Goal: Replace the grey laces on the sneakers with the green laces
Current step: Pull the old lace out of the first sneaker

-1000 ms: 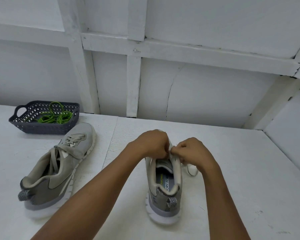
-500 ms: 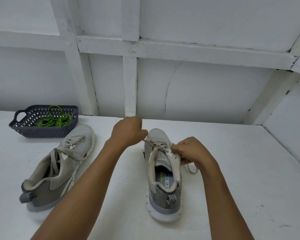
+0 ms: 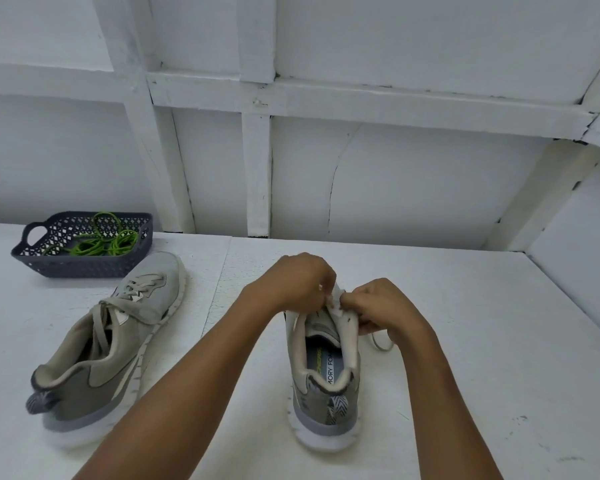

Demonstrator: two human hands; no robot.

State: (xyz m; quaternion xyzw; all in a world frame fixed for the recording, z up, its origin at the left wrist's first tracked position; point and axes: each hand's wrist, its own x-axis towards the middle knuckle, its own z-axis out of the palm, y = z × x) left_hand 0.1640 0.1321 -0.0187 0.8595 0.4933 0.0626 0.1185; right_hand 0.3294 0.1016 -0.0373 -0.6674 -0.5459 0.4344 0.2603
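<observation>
Grey lace (image 3: 381, 342) pinched at the sneaker (image 3: 323, 375) tongue

Left hand (image 3: 298, 285) keeps a curled grip on the flat woven lace. The right hand (image 3: 378, 306) clenches the mesh upper of the shoe, which stands mid-counter (image 3: 465, 341). Half a second ago the left hand was drawn away leftward. Green laces (image 3: 101, 244) coil in a perforated basket (image 3: 84, 266)

Bare white tabletop (image 3: 482, 341) lies open right of the upright grey mesh sneaker (image 3: 326, 396); leftward, the tipped grey sneaker (image 3: 118, 348) and dark perforated plastic basket (image 3: 84, 268) block passage.
</observation>
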